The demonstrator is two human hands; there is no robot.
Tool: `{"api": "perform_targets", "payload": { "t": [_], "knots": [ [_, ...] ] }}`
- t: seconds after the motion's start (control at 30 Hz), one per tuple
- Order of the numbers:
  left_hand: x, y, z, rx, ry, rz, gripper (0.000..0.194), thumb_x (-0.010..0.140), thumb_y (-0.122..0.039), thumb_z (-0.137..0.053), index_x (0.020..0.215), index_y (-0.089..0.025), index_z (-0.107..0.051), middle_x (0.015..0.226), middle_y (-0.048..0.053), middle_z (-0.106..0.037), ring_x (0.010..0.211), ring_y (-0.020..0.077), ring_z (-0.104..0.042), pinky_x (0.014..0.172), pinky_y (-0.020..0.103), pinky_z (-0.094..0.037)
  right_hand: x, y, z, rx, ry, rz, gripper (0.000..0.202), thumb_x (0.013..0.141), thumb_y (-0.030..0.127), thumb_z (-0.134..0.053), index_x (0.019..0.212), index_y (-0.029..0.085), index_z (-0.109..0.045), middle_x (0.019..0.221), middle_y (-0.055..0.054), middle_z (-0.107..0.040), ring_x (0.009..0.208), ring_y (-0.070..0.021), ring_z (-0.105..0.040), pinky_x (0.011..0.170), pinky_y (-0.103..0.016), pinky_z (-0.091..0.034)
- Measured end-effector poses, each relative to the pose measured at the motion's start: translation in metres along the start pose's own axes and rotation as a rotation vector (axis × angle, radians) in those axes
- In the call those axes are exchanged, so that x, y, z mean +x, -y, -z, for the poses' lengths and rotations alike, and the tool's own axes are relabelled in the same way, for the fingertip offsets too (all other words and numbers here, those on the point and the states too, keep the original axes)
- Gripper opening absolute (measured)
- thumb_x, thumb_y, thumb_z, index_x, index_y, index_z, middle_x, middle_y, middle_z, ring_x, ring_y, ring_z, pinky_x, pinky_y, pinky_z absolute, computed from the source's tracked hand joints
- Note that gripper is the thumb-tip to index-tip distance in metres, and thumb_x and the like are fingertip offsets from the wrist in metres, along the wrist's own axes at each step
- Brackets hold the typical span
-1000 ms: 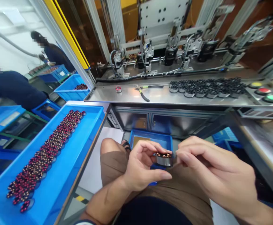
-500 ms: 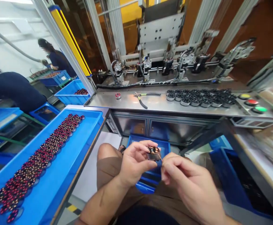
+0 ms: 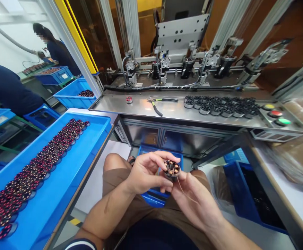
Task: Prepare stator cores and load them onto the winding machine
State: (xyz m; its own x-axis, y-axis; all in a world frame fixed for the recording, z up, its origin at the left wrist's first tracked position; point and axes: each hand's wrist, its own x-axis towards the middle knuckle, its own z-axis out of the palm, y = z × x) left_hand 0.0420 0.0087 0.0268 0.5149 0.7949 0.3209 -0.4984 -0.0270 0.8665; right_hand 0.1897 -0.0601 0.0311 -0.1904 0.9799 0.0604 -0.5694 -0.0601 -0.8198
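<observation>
Above my lap, my left hand (image 3: 148, 172) grips a motor stator (image 3: 172, 169) between thumb and fingers, its copper windings and black core facing up. My right hand (image 3: 193, 194) is turned palm up and cups the stator from below and the right, its fingers partly hidden behind it. From the stator's near edge a thin copper wire (image 3: 184, 191) trails down across my right palm. Green-handled cutting pliers (image 3: 157, 107) lie on the metal ledge ahead, with a single red-topped stator (image 3: 129, 100) to their left.
To the left, a long blue tray (image 3: 70, 194) carries rows of wound stators (image 3: 43, 161). Black-topped stators (image 3: 219, 106) crowd the ledge's right part, beside the push buttons (image 3: 275, 114). Behind stands a winding machine (image 3: 182, 66). A dark bin (image 3: 255, 194) sits lower right; two co-workers (image 3: 60, 52) are at left.
My right hand has gone from pinching the wire end beside the stator to cupping the stator from underneath. The stator has tilted toward me, and the wire now hangs loose over the palm.
</observation>
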Motion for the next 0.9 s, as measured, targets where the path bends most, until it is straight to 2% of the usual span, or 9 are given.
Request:
{"api": "perform_targets", "payload": {
  "t": [0.07,0.13,0.17,0.23,0.33,0.43,0.57,0.73,0.9],
  "knots": [
    [-0.001,-0.003,0.002,0.091,0.033,-0.072,0.037,0.065,-0.016,-0.094,0.09,-0.02,-0.067,0.119,0.008,-0.073,0.126,0.0265,-0.065,0.108,0.043,-0.05,0.001,-0.002,0.002,-0.064,0.006,-0.001,0.043,0.092,0.059,-0.063,0.104,0.02,-0.077,0.093,-0.012,-0.074,0.078,-0.0228,-0.069,0.071,-0.037,-0.062],
    [-0.005,-0.009,0.004,0.236,-0.022,-0.121,0.062,0.057,-0.022,-0.099,0.111,-0.024,-0.07,0.134,0.01,-0.067,0.139,0.0292,-0.053,0.117,0.044,-0.04,0.001,-0.002,0.006,-0.236,-0.07,0.11,0.039,0.088,0.054,-0.072,0.108,0.021,-0.074,0.095,-0.011,-0.074,0.083,-0.0225,-0.07,0.073,-0.035,-0.062],
    [-0.007,-0.013,0.005,0.321,-0.069,-0.113,0.076,0.053,-0.026,-0.101,0.121,-0.026,-0.068,0.138,0.011,-0.065,0.139,0.0298,-0.052,0.116,0.042,-0.041,0.0,-0.002,0.009,-0.369,-0.127,0.225,0.035,0.085,0.048,-0.078,0.108,0.021,-0.073,0.096,-0.01,-0.073,0.085,-0.0221,-0.07,0.074,-0.034,-0.061],
    [-0.013,-0.022,0.004,0.474,-0.127,-0.043,0.084,0.049,-0.034,-0.102,0.125,-0.023,-0.068,0.128,0.012,-0.068,0.123,0.028,-0.061,0.105,0.036,-0.047,-0.002,-0.001,0.013,-0.676,-0.201,0.515,0.03,0.081,0.027,-0.083,0.108,0.021,-0.073,0.097,-0.009,-0.071,0.088,-0.022,-0.069,0.074,-0.033,-0.06],
    [-0.019,-0.031,-0.003,0.555,-0.054,0.085,0.065,0.058,-0.04,-0.098,0.114,-0.018,-0.075,0.099,0.009,-0.075,0.091,0.0207,-0.067,0.087,0.03,-0.051,-0.007,0.001,0.021,-1.008,-0.168,0.797,0.041,0.079,0.009,-0.077,0.118,0.021,-0.07,0.101,-0.01,-0.07,0.091,-0.0236,-0.068,0.076,-0.037,-0.058],
    [-0.02,-0.032,-0.009,0.518,-0.009,0.087,0.054,0.066,-0.041,-0.093,0.111,-0.016,-0.077,0.093,0.007,-0.076,0.08,0.0169,-0.066,0.081,0.028,-0.052,-0.013,0.001,0.027,-1.101,-0.111,0.798,0.055,0.077,0.006,-0.076,0.129,0.022,-0.065,0.109,-0.011,-0.067,0.098,-0.0266,-0.066,0.08,-0.041,-0.057],
    [-0.02,-0.029,-0.009,0.604,-0.059,0.018,0.05,0.07,-0.037,-0.092,0.113,-0.018,-0.077,0.1,0.009,-0.078,0.083,0.0181,-0.067,0.083,0.029,-0.053,-0.017,0.007,0.029,-1.048,-0.056,0.723,0.056,0.079,0.009,-0.073,0.133,0.02,-0.063,0.117,-0.014,-0.062,0.105,-0.0282,-0.063,0.084,-0.042,-0.055],
    [-0.022,-0.029,-0.01,0.709,-0.072,-0.142,0.051,0.073,-0.025,-0.09,0.121,-0.021,-0.074,0.111,0.01,-0.077,0.098,0.0209,-0.069,0.092,0.032,-0.053,-0.018,0.016,0.024,-0.96,-0.019,0.723,0.034,0.082,0.0,-0.07,0.109,0.02,-0.068,0.095,-0.006,-0.062,0.087,-0.0197,-0.062,0.073,-0.033,-0.051],
    [-0.025,-0.023,-0.013,0.491,-0.054,-0.059,0.042,0.074,-0.022,-0.088,0.115,-0.018,-0.076,0.113,0.011,-0.073,0.092,0.0175,-0.07,0.077,0.025,-0.059,-0.02,0.015,0.022,-0.896,-0.095,0.572,0.017,0.092,0.003,-0.063,0.093,0.02,-0.065,0.084,-0.003,-0.061,0.08,-0.0167,-0.06,0.071,-0.031,-0.047]
  ]
}}
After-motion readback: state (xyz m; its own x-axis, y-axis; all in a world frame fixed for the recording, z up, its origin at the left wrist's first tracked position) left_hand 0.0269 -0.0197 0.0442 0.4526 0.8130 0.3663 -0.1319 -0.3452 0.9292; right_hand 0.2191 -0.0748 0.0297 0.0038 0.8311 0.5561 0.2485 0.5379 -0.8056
